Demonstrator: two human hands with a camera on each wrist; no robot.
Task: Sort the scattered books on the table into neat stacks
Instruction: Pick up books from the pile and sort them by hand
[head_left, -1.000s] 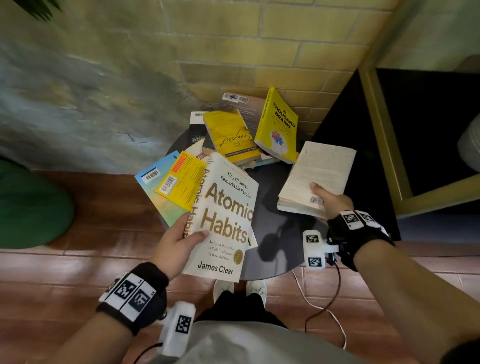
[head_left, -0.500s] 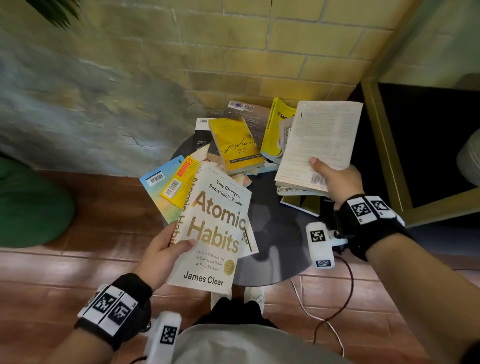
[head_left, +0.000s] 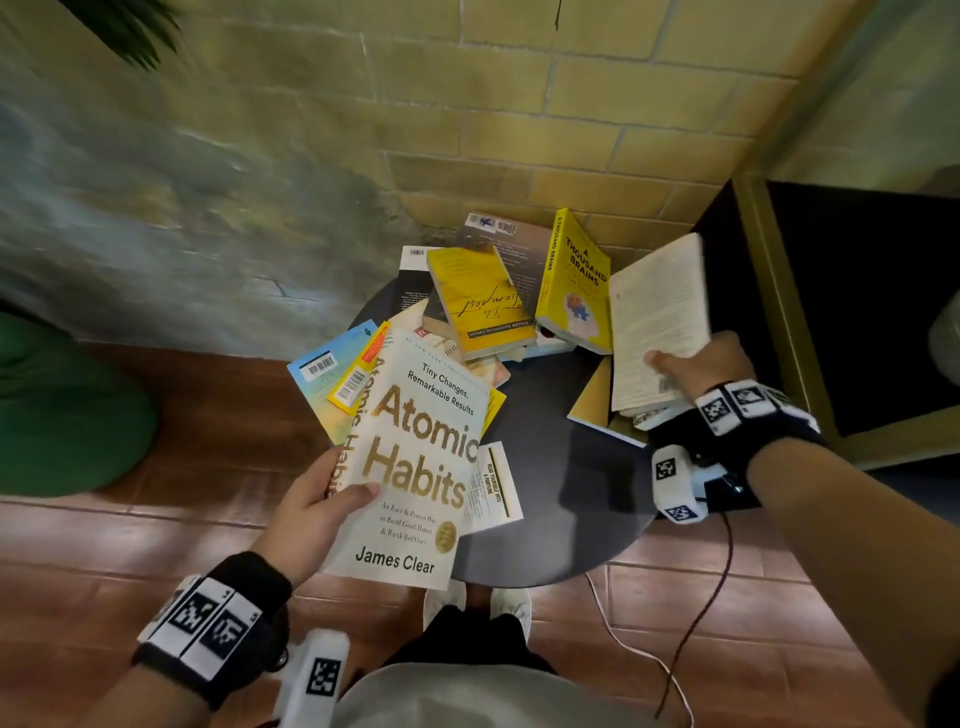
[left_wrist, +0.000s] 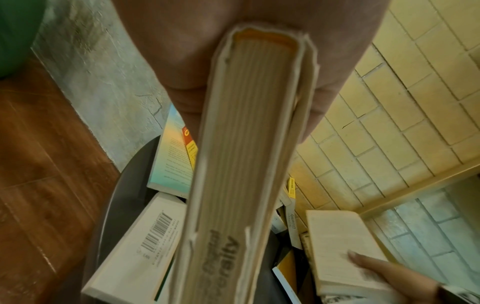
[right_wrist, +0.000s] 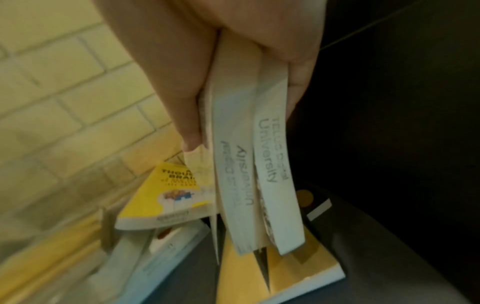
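Left hand (head_left: 306, 512) grips the white "Atomic Habits" book (head_left: 415, 457) at its near-left corner, thumb across the cover, fingers underneath; the book is lifted clear, cover up, over the near-left edge of the worktop (head_left: 545, 493). In the left wrist view the same book (left_wrist: 246, 164) runs end-on away from the palm, page edges showing.

Right hand (head_left: 701, 364) holds two pale paperbacks (head_left: 657, 322) together at their near edge, thumb on top, raised and tilted above the right side of the worktop. In the right wrist view their page blocks (right_wrist: 259, 174) are pinched side by side between thumb and fingers; both carry a stamped "University" mark.

Below the right hand, a tan-covered book (head_left: 597, 400) lies flat at the right edge of the worktop.

Far side, against the yellow brick wall (head_left: 519, 104): a loose heap. "A Thousand Brains" (head_left: 574, 280), yellow, leans tilted on its right; a yellow book with script lettering (head_left: 480, 301) lies on top at the centre; darker books (head_left: 514, 244) sit under and behind it.

Left edge: a pale blue book (head_left: 317, 384) and a yellow one with a barcode (head_left: 356, 379), partly under the held book. A white slip (head_left: 493, 486) pokes out just right of it.

Floor: red-brown tiles (head_left: 104, 545); a green cushion-like shape (head_left: 62, 410) far left.
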